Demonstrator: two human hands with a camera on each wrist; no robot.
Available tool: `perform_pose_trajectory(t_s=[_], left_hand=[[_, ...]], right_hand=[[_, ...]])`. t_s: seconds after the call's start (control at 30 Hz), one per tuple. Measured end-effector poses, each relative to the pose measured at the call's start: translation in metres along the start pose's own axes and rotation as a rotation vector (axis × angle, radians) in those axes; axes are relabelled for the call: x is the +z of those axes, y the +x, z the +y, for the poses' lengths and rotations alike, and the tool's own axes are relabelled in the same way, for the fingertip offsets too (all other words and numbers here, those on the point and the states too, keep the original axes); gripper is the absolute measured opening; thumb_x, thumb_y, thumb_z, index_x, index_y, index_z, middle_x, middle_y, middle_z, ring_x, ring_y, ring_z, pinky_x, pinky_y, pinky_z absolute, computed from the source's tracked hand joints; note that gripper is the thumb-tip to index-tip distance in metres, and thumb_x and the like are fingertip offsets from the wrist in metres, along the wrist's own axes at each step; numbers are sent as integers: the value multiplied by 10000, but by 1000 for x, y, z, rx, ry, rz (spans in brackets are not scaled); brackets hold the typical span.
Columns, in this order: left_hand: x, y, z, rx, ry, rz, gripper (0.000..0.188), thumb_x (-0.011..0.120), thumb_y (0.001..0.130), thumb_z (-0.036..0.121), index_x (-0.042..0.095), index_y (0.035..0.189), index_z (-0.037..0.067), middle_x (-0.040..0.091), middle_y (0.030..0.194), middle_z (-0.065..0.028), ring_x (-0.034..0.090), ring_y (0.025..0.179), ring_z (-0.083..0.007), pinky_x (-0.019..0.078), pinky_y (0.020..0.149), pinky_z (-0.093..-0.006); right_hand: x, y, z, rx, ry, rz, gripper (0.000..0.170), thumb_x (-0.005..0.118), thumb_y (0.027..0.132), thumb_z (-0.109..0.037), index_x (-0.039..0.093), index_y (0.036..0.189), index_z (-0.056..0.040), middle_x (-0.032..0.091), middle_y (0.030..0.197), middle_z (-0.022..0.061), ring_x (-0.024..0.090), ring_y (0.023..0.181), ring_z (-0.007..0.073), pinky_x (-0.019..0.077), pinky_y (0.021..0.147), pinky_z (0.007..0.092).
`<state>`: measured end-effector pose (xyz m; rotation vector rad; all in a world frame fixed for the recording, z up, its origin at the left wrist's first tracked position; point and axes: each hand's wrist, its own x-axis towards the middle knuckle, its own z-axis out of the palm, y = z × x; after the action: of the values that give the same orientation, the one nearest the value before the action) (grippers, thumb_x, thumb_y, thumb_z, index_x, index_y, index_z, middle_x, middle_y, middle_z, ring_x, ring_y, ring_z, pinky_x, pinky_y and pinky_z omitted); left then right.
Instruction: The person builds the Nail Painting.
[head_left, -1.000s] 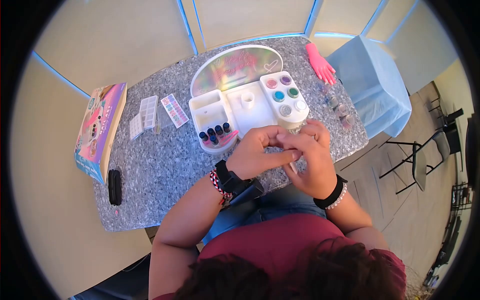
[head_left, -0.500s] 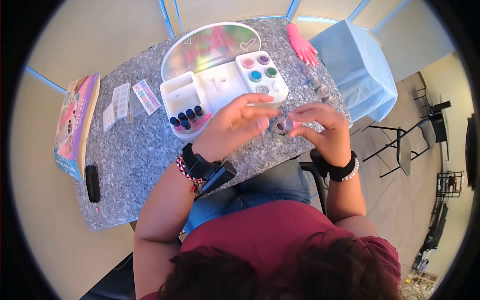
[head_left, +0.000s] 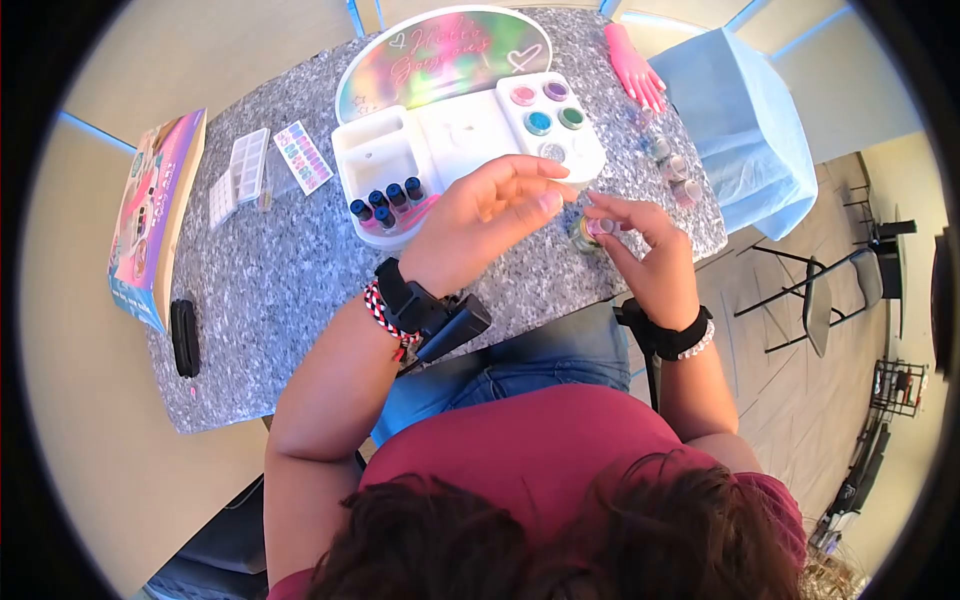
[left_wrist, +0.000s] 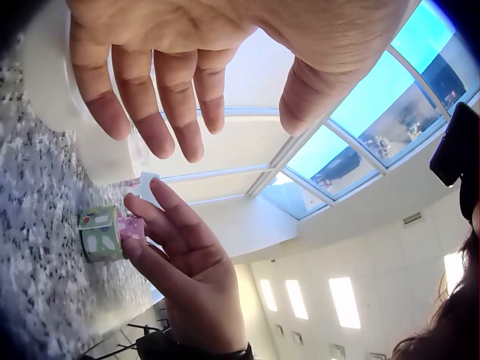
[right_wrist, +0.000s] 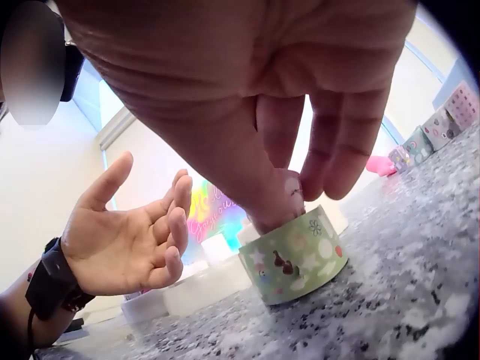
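Note:
My right hand (head_left: 655,260) pinches a small pink printed roll (right_wrist: 289,195) between thumb and fingers. The pink roll sits at the open top of a wider green roll (right_wrist: 296,259), printed with cherries, stars and flowers, which rests on its edge rim on the speckled tabletop (head_left: 270,330). Close by on the left, my left hand (head_left: 475,220) hovers with relaxed, spread fingers and nothing in it. In the left wrist view the green roll stands beside the right hand's fingertips, with the pink roll partly covered by them.
Behind the hands stands a white nail station (head_left: 465,130) with a shiny sign, polish bottles (head_left: 385,205) and glitter pots (head_left: 538,122). Further right lie a pink model hand (head_left: 635,70) and several printed rolls (head_left: 675,168). A box (head_left: 155,220) and black case (head_left: 185,338) are left.
The hands were together at first, then parted. My left hand moved left and opened; my right hand brought the pink roll to the green one on the table. The head view shifted too.

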<state>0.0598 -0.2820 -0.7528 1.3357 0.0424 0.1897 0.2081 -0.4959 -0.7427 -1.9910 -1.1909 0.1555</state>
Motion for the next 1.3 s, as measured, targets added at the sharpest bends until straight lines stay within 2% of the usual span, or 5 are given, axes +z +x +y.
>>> perform_pose_trajectory(t_s=[0.4, 0.53, 0.73, 0.97, 1.3], left_hand=[[2, 0, -1, 56, 34, 4, 460, 584, 1142, 288, 533, 1520, 32, 671, 1444, -166, 629, 1309, -220, 481, 1136, -391], [10, -3, 20, 47, 4, 61, 430, 622, 1119, 240, 559, 1487, 27, 702, 1396, -158, 651, 1272, -219, 498, 1118, -394], [25, -17, 46, 440, 1098, 65, 487, 855, 906, 190, 691, 1359, 121, 765, 1260, -52, 711, 1167, -267, 530, 1046, -436], [26, -34, 43, 563, 1328, 51, 482, 865, 812, 150, 748, 1278, 186, 763, 1200, -8, 717, 1145, -227, 525, 1002, -413], [-106, -58, 82, 311, 1349, 517, 349, 941, 809, 161, 824, 1134, 104, 816, 1131, -81, 754, 1092, -298, 572, 989, -436]], right_hand=[[5, -27, 0, -208, -396, -337, 692, 680, 1026, -193, 434, 1658, -56, 410, 1731, 178, 356, 1617, 391, 239, 1323, 585], [5, -14, 0, -239, -285, -98, 756, 772, 935, -101, 463, 1623, -62, 610, 1549, 200, 527, 1492, 388, 401, 1252, 521], [6, -6, -1, 123, 142, -87, 661, 826, 887, -11, 543, 1484, -30, 769, 1163, 135, 736, 1175, 303, 568, 1070, 415], [-8, 8, -25, 289, 901, -420, 882, 838, 876, 50, 381, 1623, -55, 687, 1349, 117, 688, 1212, 203, 546, 1101, 391], [-30, -10, -6, 132, 748, -129, 759, 775, 947, -12, 432, 1624, -33, 560, 1554, 155, 649, 1247, 219, 545, 1037, 381]])
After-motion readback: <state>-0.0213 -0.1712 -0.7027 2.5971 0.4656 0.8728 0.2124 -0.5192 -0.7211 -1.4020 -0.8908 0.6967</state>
